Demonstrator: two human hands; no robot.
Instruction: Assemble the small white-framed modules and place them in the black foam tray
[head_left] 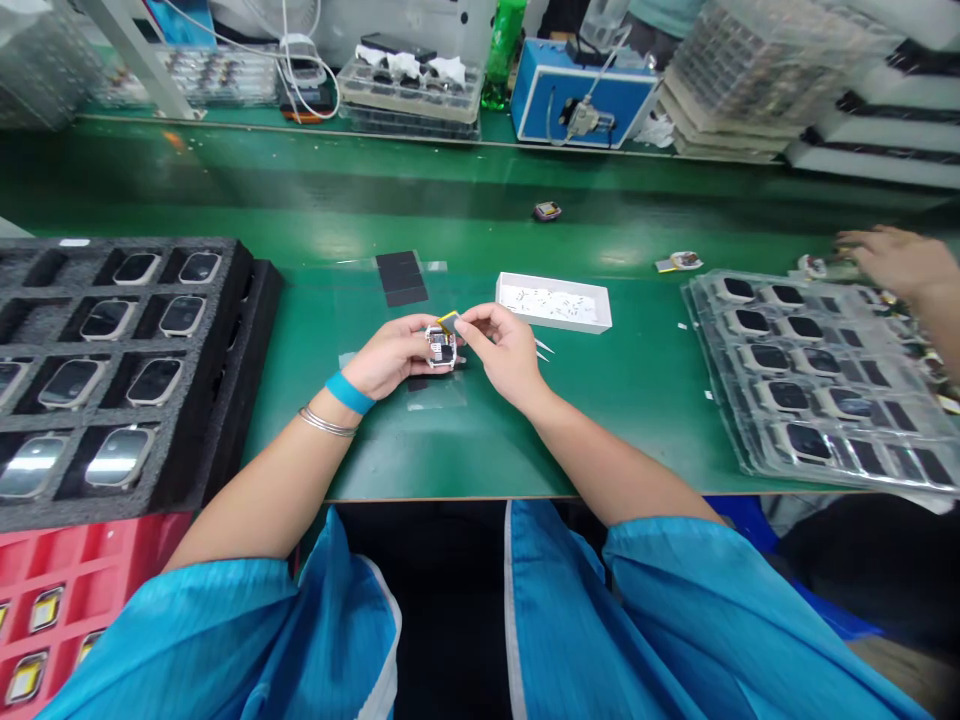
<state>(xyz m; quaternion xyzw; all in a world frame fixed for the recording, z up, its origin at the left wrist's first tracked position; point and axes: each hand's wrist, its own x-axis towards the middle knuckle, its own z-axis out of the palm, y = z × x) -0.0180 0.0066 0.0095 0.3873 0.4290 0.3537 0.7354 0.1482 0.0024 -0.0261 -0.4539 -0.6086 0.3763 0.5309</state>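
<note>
And here's the shop floor: a long green table (480,225) stretches across the view, bright patches of light gleaming off its glossy top. Along the far edge, look, there's a blue benchtop machine (583,95), a green bottle (501,45), and stacked clear plastic trays (739,85), with a white post (135,55) slanting past on the left!
</note>
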